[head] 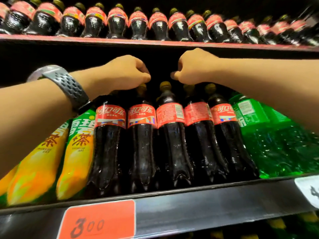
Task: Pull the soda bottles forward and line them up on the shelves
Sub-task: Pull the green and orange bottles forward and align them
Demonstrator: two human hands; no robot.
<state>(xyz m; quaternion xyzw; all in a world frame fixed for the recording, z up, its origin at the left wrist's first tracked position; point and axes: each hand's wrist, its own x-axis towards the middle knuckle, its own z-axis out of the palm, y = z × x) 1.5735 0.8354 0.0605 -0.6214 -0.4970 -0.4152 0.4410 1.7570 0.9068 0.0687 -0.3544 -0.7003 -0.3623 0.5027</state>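
Several cola bottles with red labels stand in a row at the front of the middle shelf [189,190]. My left hand [127,73] reaches in from the left, and its curled fingers grip the top of the second cola bottle [141,135]. It hides the cap of the first cola bottle [108,135]. My right hand [193,68] is a curled fist just above the caps of the third cola bottle [172,135] and the fourth cola bottle [198,135]. Its thumb points left, and I see nothing in it.
Yellow-green tea bottles [76,152] stand left of the colas and green soda bottles [269,144] stand to the right. The upper shelf [155,42] carries a long row of small cola bottles [138,25]. An orange price tag [98,221] sits on the shelf edge. A watch is on my left wrist.
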